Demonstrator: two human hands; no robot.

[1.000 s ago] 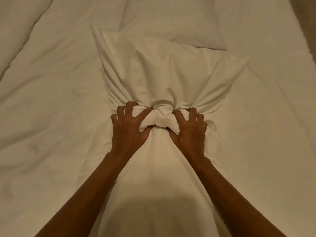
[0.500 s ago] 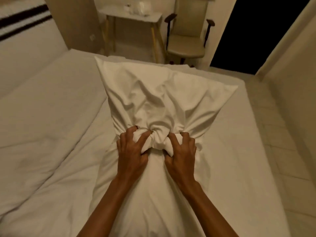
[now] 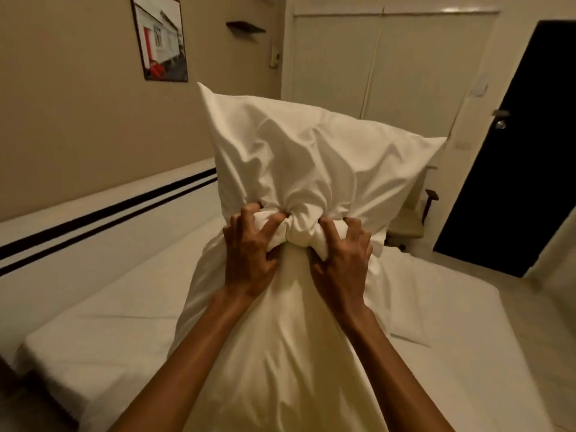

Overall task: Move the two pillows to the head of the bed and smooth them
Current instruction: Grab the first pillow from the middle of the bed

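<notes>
I hold a white pillow upright in front of me, lifted off the white bed. My left hand and my right hand both clutch bunched fabric at its middle, side by side, pinching the pillow into a waist. Its upper half fans out wide, and its lower half hangs toward me between my forearms. A second pillow is not visible; the raised one hides much of the bed behind it.
A white headboard with two black stripes runs along the bed's left side, below a beige wall with a framed picture. Behind the bed are white wardrobe doors, a chair and a dark doorway.
The pillow has been lifted from lying on the bed to standing upright in the air. My view has risen from the bed to the room. Both hands keep the same grip.
</notes>
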